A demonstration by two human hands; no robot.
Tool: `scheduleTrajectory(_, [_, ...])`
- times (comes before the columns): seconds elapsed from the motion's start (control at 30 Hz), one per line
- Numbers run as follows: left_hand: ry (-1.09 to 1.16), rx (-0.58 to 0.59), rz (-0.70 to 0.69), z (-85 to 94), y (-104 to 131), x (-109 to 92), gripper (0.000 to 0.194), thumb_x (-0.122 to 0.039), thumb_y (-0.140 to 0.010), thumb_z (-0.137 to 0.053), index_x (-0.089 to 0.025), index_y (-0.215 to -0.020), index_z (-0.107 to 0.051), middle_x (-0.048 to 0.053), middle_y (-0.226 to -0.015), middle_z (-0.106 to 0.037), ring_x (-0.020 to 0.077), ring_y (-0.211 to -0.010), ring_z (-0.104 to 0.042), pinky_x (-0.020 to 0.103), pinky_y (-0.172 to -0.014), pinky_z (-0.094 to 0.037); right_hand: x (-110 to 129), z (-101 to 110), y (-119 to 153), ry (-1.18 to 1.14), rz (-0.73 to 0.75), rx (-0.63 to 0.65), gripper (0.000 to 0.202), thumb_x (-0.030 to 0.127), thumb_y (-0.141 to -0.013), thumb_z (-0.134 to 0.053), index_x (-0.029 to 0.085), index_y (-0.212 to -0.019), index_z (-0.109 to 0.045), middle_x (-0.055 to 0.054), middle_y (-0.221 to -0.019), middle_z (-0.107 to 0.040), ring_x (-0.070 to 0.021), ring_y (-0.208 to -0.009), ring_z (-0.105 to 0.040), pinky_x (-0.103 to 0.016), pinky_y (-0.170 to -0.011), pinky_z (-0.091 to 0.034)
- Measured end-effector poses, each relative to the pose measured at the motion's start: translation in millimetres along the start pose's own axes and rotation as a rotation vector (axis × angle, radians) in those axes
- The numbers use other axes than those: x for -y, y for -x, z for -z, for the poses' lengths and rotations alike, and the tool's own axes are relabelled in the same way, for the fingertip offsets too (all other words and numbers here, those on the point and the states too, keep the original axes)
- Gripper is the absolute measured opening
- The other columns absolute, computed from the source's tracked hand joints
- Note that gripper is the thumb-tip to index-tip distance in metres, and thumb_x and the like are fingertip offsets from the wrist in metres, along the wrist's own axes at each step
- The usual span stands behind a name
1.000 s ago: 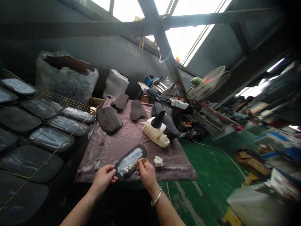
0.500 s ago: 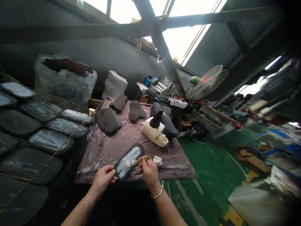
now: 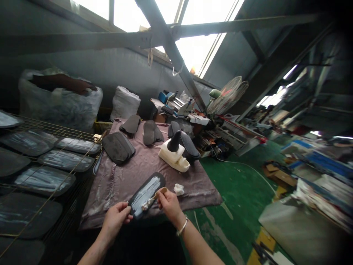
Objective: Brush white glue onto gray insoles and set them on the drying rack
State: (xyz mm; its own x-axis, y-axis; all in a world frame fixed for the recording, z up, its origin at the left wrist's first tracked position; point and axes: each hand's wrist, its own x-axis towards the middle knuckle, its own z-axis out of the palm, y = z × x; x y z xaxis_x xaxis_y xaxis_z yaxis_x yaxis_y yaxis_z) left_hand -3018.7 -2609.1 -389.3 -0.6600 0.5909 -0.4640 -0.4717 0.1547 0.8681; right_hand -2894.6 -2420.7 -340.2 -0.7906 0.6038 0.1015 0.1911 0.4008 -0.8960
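Dark pad lies low in the centre of the frame, slanted on the cloth-covered table, a streaky white smear along its middle. I see the left hand pinching its near left edge between thumb and fingers. The right hand grips a wooden-handled applicator, its clotted tip over the pad's near end.

What worries me most is that one-sided pinch: a firm drag of the tip could swivel the pad or pull it out of those fingers, since I see nothing bracing the far end. The left fingertips sit close to the smear, so a wide stroke could coat them and make the hold slippery. Clumps on the tip could leave lumps, or drop onto the cloth and foul the pad's underside. To the right, the whitish lump lies near the right hand; a careless swing could brush it. The white container, farther up, looks less exposed, I judge.
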Motion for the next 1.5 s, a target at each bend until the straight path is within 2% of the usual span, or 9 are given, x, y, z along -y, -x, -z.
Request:
scheduleTrajectory(0.17, [-0.013,0.022,-0.002,0.9,-6,7,0.037,-0.034,-0.064,-0.068,-0.009,-0.088,-0.057,0.003,-0.067,-0.063,0.0149,-0.058,-0.062,0.024,-0.054,-0.049,-6,24,-17,0.204,0.067,-0.279,0.039,0.048,-0.090,-0.042,0.017,-0.071,-0.054,-0.001,-0.057,-0.056,-0.0130,-0.046,-0.054,-0.022,-0.044,-0.043])
scheduleTrajectory(0.3, [-0.004,0.005,-0.013,-0.2,-7,9,0.039,-0.036,-0.063,-0.070,-0.009,-0.088,-0.058,0.002,-0.065,-0.063,0.0152,-0.058,-0.063,0.024,-0.054,-0.050,-4,40,-35,0.309,0.263,-0.367,0.028,0.035,-0.094,-0.038,0.016,-0.084,-0.057,-0.004,-0.071,-0.060,-0.0134,-0.056,-0.057,-0.023,-0.056,-0.047])
scheduleTrajectory(0.5, [0.014,-0.004,0.035,-0.8,-6,4,0.046,-0.035,-0.057,-0.076,-0.008,-0.090,-0.058,0.005,-0.070,-0.065,0.0161,-0.057,-0.063,0.025,-0.054,-0.051,9,4,-3,0.705,0.556,-0.109,0.017,0.020,-0.094,-0.040,0.015,-0.091,-0.056,-0.007,-0.077,-0.060,-0.0190,-0.074,-0.058,-0.029,-0.068,-0.046])
scheduleTrajectory(0.63, [0.023,0.008,0.035,-0.2,-8,6,0.047,-0.037,-0.055,-0.077,-0.008,-0.088,-0.060,0.006,-0.070,-0.066,0.0171,-0.058,-0.064,0.026,-0.055,-0.051,27,-21,30,0.690,0.614,0.119,0.012,0.019,-0.093,-0.041,0.017,-0.093,-0.053,-0.005,-0.076,-0.059,-0.0177,-0.071,-0.056,-0.028,-0.065,-0.046])
scheduleTrajectory(0.87, [0.036,-0.013,0.018,-1.2,-7,8,0.045,-0.036,-0.055,-0.077,-0.009,-0.087,-0.060,0.005,-0.068,-0.065,0.0173,-0.057,-0.064,0.026,-0.053,-0.051,15,9,-28,0.715,0.604,-0.167,0.016,0.018,-0.094,-0.039,0.014,-0.097,-0.053,-0.008,-0.079,-0.058,-0.0194,-0.075,-0.056,-0.030,-0.068,-0.047])
scheduleTrajectory(0.97, [0.040,-0.037,0.002,-1.6,-9,11,0.044,-0.036,-0.056,-0.076,-0.009,-0.087,-0.060,0.004,-0.066,-0.064,0.0158,-0.055,-0.063,0.024,-0.051,-0.050,9,0,-32,0.850,0.639,-0.068,0.015,0.016,-0.092,-0.040,0.015,-0.088,-0.054,-0.006,-0.074,-0.057,-0.0194,-0.069,-0.055,-0.030,-0.064,-0.046])
scheduleTrajectory(1.13, [0.049,-0.004,0.033,0.6,-18,14,0.047,-0.037,-0.049,-0.079,-0.009,-0.083,-0.062,0.006,-0.065,-0.066,0.0169,-0.053,-0.063,0.025,-0.049,-0.050,20,-33,6,0.834,0.750,0.227,0.009,0.017,-0.090,-0.044,0.016,-0.088,-0.053,-0.004,-0.076,-0.058,-0.0174,-0.068,-0.054,-0.028,-0.064,-0.045])
scheduleTrajectory(1.37, [0.057,-0.059,0.005,-3.8,-10,12,0.047,-0.039,-0.049,-0.078,-0.010,-0.083,-0.061,0.005,-0.064,-0.065,0.0170,-0.053,-0.062,0.025,-0.049,-0.050,19,11,-24,0.759,0.628,-0.083,0.016,0.019,-0.094,-0.039,0.016,-0.098,-0.054,-0.007,-0.079,-0.059,-0.0188,-0.075,-0.057,-0.029,-0.068,-0.047])
scheduleTrajectory(1.5, [0.037,-0.073,-0.013,-4.8,-7,9,0.047,-0.041,-0.052,-0.076,-0.010,-0.085,-0.060,0.005,-0.064,-0.065,0.0169,-0.053,-0.062,0.025,-0.049,-0.049,15,11,-15,0.859,0.653,0.060,0.015,0.019,-0.093,-0.040,0.016,-0.090,-0.055,-0.006,-0.076,-0.058,-0.0186,-0.071,-0.056,-0.029,-0.065,-0.046])
